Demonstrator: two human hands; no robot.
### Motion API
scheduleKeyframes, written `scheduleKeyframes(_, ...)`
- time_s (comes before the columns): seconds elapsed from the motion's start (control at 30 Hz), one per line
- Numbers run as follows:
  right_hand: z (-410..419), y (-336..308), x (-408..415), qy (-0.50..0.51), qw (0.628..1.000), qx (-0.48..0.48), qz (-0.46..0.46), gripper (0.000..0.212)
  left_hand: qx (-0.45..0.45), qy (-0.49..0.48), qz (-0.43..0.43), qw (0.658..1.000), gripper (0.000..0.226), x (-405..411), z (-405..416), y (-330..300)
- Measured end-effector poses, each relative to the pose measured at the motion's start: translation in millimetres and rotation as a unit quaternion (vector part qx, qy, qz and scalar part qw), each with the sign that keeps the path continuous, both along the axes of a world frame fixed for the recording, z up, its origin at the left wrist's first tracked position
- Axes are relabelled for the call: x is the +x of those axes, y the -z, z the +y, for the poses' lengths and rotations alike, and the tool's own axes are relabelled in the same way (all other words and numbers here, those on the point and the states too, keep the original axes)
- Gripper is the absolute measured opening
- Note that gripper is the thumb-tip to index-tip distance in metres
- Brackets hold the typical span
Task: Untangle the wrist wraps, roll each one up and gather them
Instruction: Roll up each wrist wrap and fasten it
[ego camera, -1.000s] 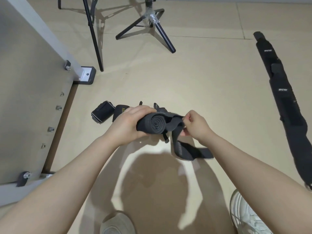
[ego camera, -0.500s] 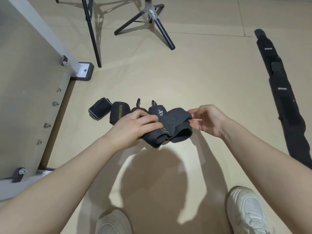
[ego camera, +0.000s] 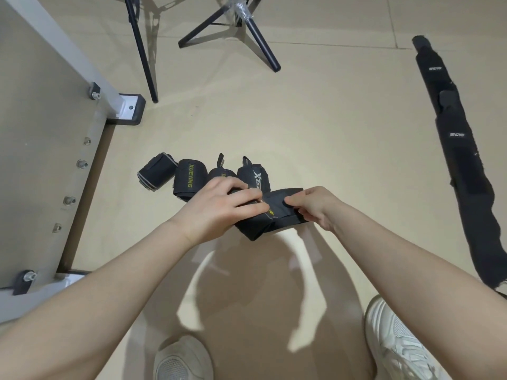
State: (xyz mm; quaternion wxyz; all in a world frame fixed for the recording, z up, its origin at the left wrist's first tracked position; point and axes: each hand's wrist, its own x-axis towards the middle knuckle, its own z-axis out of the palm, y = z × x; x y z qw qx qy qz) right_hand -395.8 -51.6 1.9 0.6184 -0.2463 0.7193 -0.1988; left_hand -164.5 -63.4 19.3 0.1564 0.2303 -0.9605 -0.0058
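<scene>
Head view: left hand [ego camera: 219,208] and right hand [ego camera: 315,207] clamp the rolled wrist wrap [ego camera: 270,218] (closure step); next, seat it beside the finished rolls [ego camera: 189,178].

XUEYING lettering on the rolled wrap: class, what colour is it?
Yellow-green, on the black rolled wrap; head view.

Beige floor [ego camera: 329,127] carries four rolled wraps [ego camera: 189,178], a long black strap [ego camera: 463,160], tripod legs [ego camera: 260,42]

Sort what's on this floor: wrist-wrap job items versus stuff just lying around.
Job: rolled wrap in both hands; left hand; right hand; four finished rolls.
Lying about: long black straps; tripod legs; grey frame; white shoes.
</scene>
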Motion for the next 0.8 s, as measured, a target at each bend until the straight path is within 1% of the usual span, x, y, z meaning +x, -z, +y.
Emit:
scheduleKeyframes(0.1,5.3,5.0,7.8,-0.022,0.999,-0.031,0.032,0.026,0.016,-0.005,-0.008,1.0,0.071,1.9,5.1,1.4)
scheduleKeyframes(0.17,7.4,11.3,13.4,-0.058,0.991,-0.079,0.091,0.026,0.022,-0.005,-0.015,1.0,0.072,2.7,5.5,1.8)
scheduleKeyframes(0.23,9.4,14.7,17.1,-0.122,0.966,-0.146,0.176,0.02,0.024,-0.007,-0.022,0.999,0.072,3.8,4.8,3.0)
scheduleKeyframes(0.27,11.1,15.8,18.0,-0.146,0.953,-0.171,0.202,0.017,0.025,-0.01,-0.025,0.999,0.072,4.4,5.2,4.3)
scheduleKeyframes(0.3,13.1,17.1,19.0,-0.159,0.946,-0.184,0.214,0.015,0.027,-0.013,-0.03,0.999,0.072,5.5,6.1,6.2)
scheduleKeyframes(0.37,17.9,20.8,21.3,-0.165,0.946,-0.18,0.213,0.019,0.038,-0.024,-0.041,0.998,0.073,9.1,9.8,12.2)
scheduleKeyframes(0.47,25.1,27.8,30.2,-0.171,0.963,-0.142,0.155,0.026,0.06,-0.033,-0.059,0.996,0.074,16.9,17.2,22.2)
scheduleKeyframes(0.53,26.9,32.5,37.8,-0.187,0.972,-0.109,0.095,0.031,0.066,-0.034,-0.066,0.995,0.075,23.0,18.8,25.3)
scheduleKeyframes(0.6,27.2,32.9,41.8,-0.181,0.98,-0.073,0.025,0.035,0.064,-0.036,-0.069,0.995,0.074,27.9,18.2,24.4)
scheduleKeyframes(0.63,27.0,31.9,41.5,-0.166,0.984,-0.056,-0.019,0.034,0.062,-0.038,-0.069,0.995,0.073,30.4,17.7,23.6)
scheduleKeyframes(0.73,23.7,16.3,24.6,-0.062,0.984,-0.023,-0.165,0.029,0.059,-0.043,-0.063,0.995,0.076,37.2,15.8,23.5)
scheduleKeyframes(0.8,18.9,-2.1,5.1,-0.023,0.981,-0.018,-0.192,0.029,0.058,-0.04,-0.059,0.996,0.081,38.1,15.5,23.8)
